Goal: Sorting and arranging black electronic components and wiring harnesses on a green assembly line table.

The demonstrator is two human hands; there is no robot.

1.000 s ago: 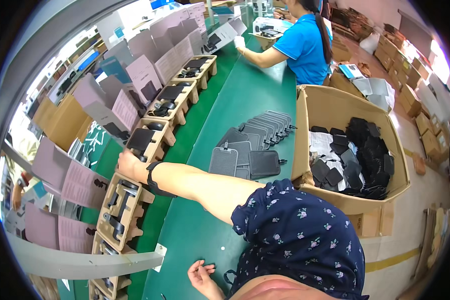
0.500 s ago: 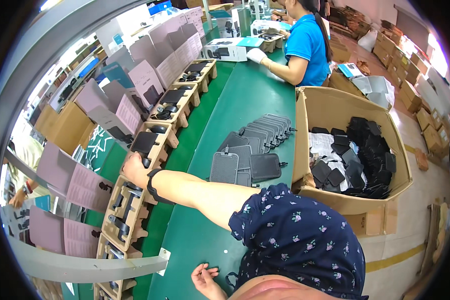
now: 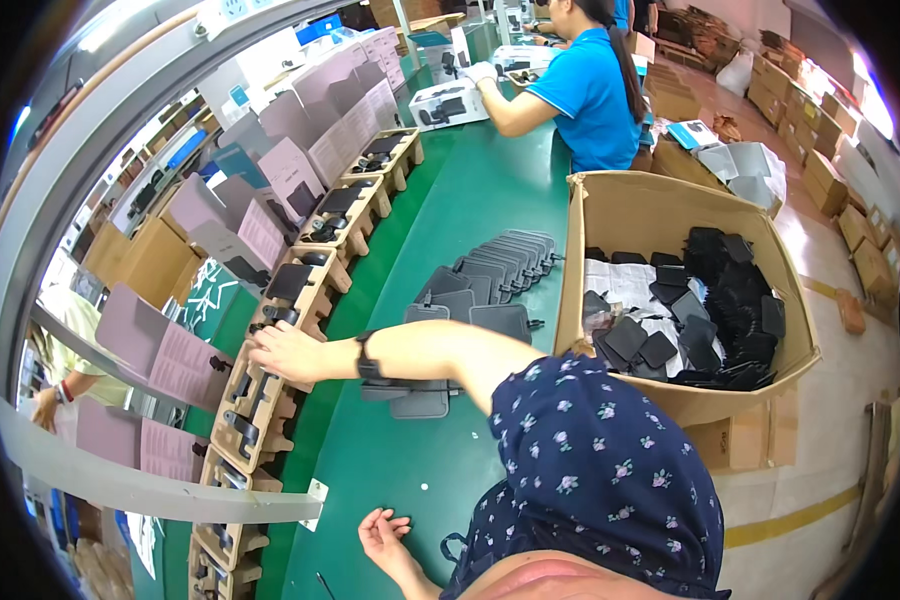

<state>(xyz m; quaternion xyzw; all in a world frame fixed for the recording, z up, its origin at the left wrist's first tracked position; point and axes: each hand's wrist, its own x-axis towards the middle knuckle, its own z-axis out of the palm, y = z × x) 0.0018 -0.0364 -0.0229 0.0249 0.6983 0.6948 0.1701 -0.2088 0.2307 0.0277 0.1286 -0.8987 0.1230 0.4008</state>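
My right hand (image 3: 288, 353), with a black band on the wrist, reaches left across the green table to a brown moulded tray (image 3: 297, 318). Its bent fingers are over the tray's near end, close to a small black part (image 3: 280, 314); what they hold, if anything, is hidden. My left hand (image 3: 385, 535) rests low over the table with loosely curled, parted fingers and nothing in it. A nearer tray (image 3: 242, 425) holds black curved parts. Flat black rectangular pads (image 3: 455, 300) with short stubs lie overlapping on the table, some partly behind my right forearm.
A large cardboard box (image 3: 690, 400) of black pads stands at the right. Open printed cartons (image 3: 155, 350) line the trays' far side. A grey metal bar (image 3: 170, 495) crosses at lower left. Beyond, a person in blue (image 3: 600, 100) handles a white box (image 3: 450, 105).
My right hand has drawn back slightly toward me along the trays. My view has shifted a little. The person in blue has moved a gloved hand farther back over the white box.
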